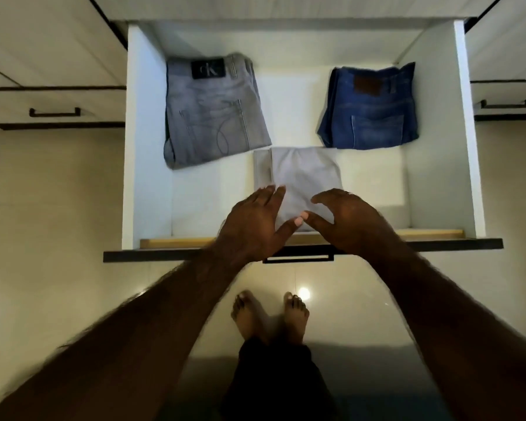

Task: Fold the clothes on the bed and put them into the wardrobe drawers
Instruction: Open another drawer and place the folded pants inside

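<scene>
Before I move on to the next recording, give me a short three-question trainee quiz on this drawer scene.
1. True or false: the grey jeans lie to the left of the blue jeans in the open drawer.
2. How many folded garments are in the drawer?
3. Which garment is nearest the drawer front? A) grey jeans B) blue jeans C) light grey folded garment

Key
1. True.
2. Three.
3. C; the left hand and right hand are at its near edge, fingers spread. Whether they press it cannot be told.
</scene>
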`<action>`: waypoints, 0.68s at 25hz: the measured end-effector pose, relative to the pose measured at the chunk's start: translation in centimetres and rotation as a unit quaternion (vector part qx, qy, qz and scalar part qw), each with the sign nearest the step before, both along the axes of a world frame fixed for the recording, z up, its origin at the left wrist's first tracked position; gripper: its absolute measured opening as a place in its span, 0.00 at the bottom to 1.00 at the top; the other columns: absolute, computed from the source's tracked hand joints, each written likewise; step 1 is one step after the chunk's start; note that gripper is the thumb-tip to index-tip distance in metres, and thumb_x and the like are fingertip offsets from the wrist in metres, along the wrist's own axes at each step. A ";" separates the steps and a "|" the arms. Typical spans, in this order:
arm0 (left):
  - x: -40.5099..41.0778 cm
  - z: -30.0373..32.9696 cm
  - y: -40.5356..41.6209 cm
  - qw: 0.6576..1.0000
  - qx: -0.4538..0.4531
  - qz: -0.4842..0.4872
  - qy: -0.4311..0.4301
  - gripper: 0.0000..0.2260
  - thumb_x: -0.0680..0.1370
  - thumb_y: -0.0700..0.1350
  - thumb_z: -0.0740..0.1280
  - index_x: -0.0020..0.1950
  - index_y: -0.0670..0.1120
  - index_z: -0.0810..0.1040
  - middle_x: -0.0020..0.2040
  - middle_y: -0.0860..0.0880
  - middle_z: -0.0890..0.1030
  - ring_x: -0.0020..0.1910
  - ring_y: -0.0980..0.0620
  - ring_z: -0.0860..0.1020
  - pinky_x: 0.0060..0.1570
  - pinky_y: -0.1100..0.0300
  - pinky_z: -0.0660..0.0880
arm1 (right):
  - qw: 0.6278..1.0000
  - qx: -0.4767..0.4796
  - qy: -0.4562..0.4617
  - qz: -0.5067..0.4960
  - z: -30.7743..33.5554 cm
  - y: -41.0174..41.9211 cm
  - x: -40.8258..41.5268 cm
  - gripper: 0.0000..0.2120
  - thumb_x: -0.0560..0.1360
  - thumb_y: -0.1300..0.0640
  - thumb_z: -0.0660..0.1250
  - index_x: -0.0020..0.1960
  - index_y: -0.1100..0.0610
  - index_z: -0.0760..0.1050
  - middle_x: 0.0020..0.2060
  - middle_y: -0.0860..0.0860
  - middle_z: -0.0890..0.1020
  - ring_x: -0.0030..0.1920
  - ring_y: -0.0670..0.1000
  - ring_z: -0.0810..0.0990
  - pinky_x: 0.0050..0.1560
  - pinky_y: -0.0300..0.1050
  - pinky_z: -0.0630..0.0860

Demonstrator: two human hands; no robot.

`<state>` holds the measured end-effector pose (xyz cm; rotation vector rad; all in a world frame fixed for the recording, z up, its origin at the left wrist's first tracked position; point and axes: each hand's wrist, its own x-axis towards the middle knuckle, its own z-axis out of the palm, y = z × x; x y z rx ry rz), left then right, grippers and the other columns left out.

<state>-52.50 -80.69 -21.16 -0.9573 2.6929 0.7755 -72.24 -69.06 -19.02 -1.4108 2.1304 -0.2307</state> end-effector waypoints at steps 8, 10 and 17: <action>5.6 -0.1 9.1 0.990 -0.116 0.043 -0.068 0.35 0.85 0.66 0.38 0.86 0.47 0.51 0.86 0.44 0.49 0.86 0.44 0.45 0.81 0.35 0.46 | 0.982 -0.018 0.186 -0.014 -1.1 11.5 3.3 0.36 0.83 0.31 0.51 0.82 0.53 0.62 0.83 0.58 0.61 0.84 0.61 0.55 0.79 0.69 0.52; 7.0 -1.2 8.5 0.984 -0.138 0.078 -0.076 0.34 0.86 0.64 0.41 0.87 0.46 0.50 0.87 0.43 0.47 0.86 0.44 0.43 0.81 0.34 0.46 | 0.982 -0.008 0.189 -0.025 -2.7 12.8 2.8 0.36 0.83 0.32 0.48 0.84 0.52 0.58 0.84 0.57 0.56 0.85 0.60 0.50 0.80 0.71 0.49; 6.2 -2.7 7.7 0.977 -0.190 0.083 -0.051 0.37 0.84 0.66 0.51 0.87 0.45 0.48 0.87 0.43 0.45 0.85 0.42 0.43 0.80 0.33 0.47 | 0.981 -0.050 0.186 -0.013 -5.4 12.6 0.8 0.35 0.84 0.33 0.50 0.85 0.50 0.58 0.85 0.54 0.55 0.85 0.60 0.49 0.79 0.71 0.48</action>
